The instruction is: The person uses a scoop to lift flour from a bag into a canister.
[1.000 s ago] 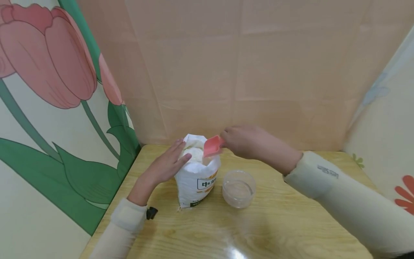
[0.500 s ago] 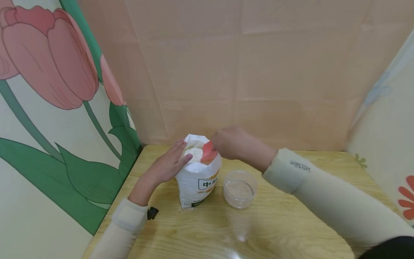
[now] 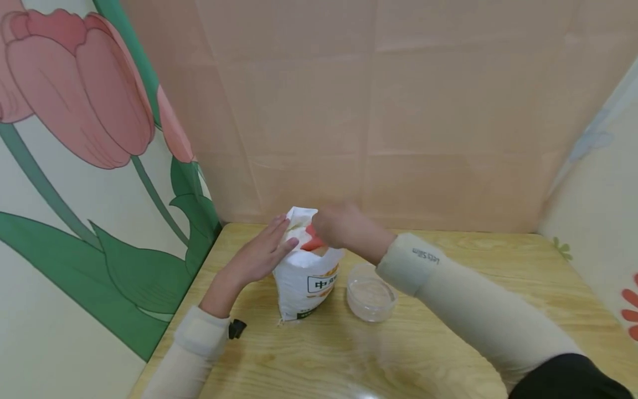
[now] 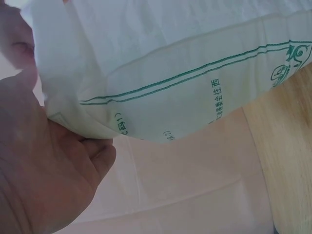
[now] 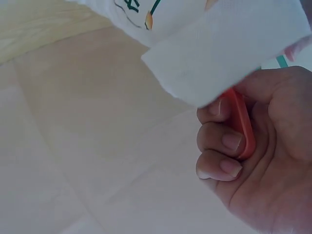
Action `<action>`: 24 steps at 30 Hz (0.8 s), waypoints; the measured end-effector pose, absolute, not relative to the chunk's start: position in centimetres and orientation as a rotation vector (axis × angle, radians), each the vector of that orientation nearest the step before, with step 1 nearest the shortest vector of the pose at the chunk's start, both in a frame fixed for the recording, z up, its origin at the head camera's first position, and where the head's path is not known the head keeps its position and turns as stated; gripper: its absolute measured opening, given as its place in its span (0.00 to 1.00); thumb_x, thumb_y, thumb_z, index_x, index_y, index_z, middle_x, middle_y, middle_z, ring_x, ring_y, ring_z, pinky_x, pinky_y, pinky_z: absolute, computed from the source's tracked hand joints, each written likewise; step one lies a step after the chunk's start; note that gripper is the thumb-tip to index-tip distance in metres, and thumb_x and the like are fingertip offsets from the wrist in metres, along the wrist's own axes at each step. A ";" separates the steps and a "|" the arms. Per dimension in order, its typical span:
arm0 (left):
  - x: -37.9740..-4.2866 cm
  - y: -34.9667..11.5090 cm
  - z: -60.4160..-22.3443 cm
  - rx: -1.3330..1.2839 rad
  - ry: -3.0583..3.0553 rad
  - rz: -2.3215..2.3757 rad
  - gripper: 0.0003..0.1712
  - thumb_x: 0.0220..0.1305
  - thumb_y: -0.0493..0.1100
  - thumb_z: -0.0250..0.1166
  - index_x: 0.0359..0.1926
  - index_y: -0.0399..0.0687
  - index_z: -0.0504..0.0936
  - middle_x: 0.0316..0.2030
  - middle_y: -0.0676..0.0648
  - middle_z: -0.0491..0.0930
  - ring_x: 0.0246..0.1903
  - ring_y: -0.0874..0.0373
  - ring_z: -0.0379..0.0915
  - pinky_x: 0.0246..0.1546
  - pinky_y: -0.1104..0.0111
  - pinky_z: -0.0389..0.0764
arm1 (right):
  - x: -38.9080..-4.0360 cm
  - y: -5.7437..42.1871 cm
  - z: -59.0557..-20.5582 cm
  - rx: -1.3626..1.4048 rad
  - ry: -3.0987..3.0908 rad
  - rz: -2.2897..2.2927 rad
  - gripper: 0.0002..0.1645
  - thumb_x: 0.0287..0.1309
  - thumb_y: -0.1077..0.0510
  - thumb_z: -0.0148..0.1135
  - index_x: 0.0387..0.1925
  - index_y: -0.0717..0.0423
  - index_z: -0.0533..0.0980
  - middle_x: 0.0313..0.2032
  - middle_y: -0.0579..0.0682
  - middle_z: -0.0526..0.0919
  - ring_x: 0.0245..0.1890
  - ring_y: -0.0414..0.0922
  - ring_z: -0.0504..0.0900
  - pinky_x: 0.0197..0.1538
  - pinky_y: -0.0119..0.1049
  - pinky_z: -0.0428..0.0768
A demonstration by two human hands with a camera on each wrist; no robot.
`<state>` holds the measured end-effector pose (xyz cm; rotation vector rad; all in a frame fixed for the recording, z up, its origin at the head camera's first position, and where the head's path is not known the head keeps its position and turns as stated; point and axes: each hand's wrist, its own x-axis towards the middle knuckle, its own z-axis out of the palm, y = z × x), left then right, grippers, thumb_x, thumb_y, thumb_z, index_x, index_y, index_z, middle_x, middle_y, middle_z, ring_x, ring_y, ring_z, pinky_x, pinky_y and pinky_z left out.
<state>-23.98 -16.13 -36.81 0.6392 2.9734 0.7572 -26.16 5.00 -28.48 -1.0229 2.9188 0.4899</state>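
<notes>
A white flour bag [image 3: 305,282] stands upright on the table, its mouth folded back and white flour [image 3: 295,239] showing inside. My left hand [image 3: 256,257] holds the bag's left rim, thumb over the mouth and fingers along the outside. The left wrist view shows fingertips [image 4: 103,158] bent against the bag's edge. In my right hand [image 3: 344,224] is a red scoop [image 3: 313,239], its blade down in the bag's mouth. Curled fingers wrap the scoop's handle [image 5: 242,126] in the right wrist view, where the rim hides the blade.
Just right of the bag stands a clear round bowl [image 3: 371,296], partly under the right forearm in view. A pale wood table [image 3: 309,360] carries both. A beige sheet [image 3: 374,111] hangs behind, and a tulip-painted wall [image 3: 99,183] rises at left.
My right hand has moved left and lowered the scoop from above the bag's right rim into the flour. The left hand stays at the rim; bag and bowl stand as before.
</notes>
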 end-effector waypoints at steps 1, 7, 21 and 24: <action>-24.0 -16.2 -36.8 0.642 2.974 0.757 0.50 0.74 0.74 0.36 0.80 0.45 0.50 0.81 0.46 0.44 0.80 0.52 0.35 0.78 0.53 0.48 | -26.4 4.6 -28.7 -0.999 2.906 0.491 0.04 0.65 0.58 0.59 0.35 0.50 0.80 0.36 0.47 0.83 0.34 0.45 0.80 0.34 0.44 0.82; -24.0 -16.2 -36.8 0.653 2.970 0.766 0.49 0.74 0.74 0.36 0.80 0.45 0.50 0.81 0.47 0.44 0.80 0.54 0.35 0.78 0.53 0.48 | -27.3 3.2 -30.0 -1.013 2.865 0.474 0.04 0.63 0.54 0.63 0.37 0.49 0.80 0.39 0.46 0.83 0.35 0.44 0.79 0.38 0.43 0.83; -24.1 -16.3 -37.0 0.653 2.968 0.773 0.48 0.75 0.73 0.36 0.80 0.46 0.50 0.81 0.47 0.45 0.80 0.54 0.35 0.78 0.53 0.48 | -27.6 4.2 -29.8 -1.006 2.865 0.375 0.08 0.65 0.56 0.61 0.43 0.55 0.80 0.40 0.50 0.83 0.36 0.46 0.79 0.38 0.42 0.82; -24.1 -16.4 -36.9 0.668 2.977 0.778 0.47 0.76 0.72 0.35 0.80 0.45 0.51 0.81 0.46 0.45 0.80 0.53 0.36 0.77 0.53 0.48 | -27.7 4.7 -29.6 -1.004 2.889 0.335 0.09 0.67 0.57 0.59 0.44 0.56 0.79 0.41 0.51 0.83 0.36 0.47 0.79 0.36 0.44 0.83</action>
